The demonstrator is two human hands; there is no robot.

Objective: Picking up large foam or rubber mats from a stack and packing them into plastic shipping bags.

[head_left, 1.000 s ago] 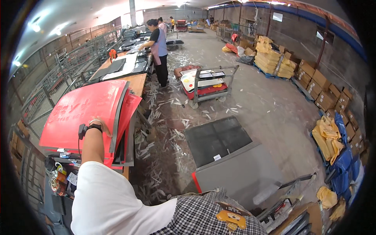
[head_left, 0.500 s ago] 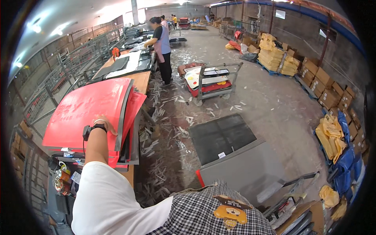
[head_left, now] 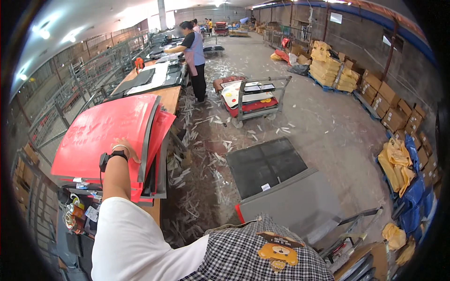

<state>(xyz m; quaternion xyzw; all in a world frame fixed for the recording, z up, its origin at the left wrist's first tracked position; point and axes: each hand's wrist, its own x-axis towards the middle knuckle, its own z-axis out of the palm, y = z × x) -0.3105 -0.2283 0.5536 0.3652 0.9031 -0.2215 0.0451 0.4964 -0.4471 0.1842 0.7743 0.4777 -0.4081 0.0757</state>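
My left hand (head_left: pixel 125 149) lies palm down on the topmost red sheet (head_left: pixel 105 129) of a stack, its thumb spread toward the sheet's right edge. The fingers are partly foreshortened, but they rest flat and grip nothing I can see. A black watch-like band (head_left: pixel 112 157) circles the wrist, with a thin cable hanging from it. Under the top sheet, grey-edged and red sheets (head_left: pixel 161 126) stick out unevenly on the right side. The stack stands on a wooden table (head_left: pixel 169 97). My right hand is out of the picture.
Dark and grey mats (head_left: pixel 267 164) lie stacked low at my front right. Beyond stands a metal trolley (head_left: pixel 240 100) loaded with mats. Scrap strips (head_left: pixel 187 210) litter the floor. A co-worker (head_left: pixel 194 56) stands at the far table. Cartons (head_left: pixel 386 98) line the right wall.
My left hand stays in place on the red sheet, while my sleeve shifts slightly right. The co-worker's arm now reaches farther out over the table.
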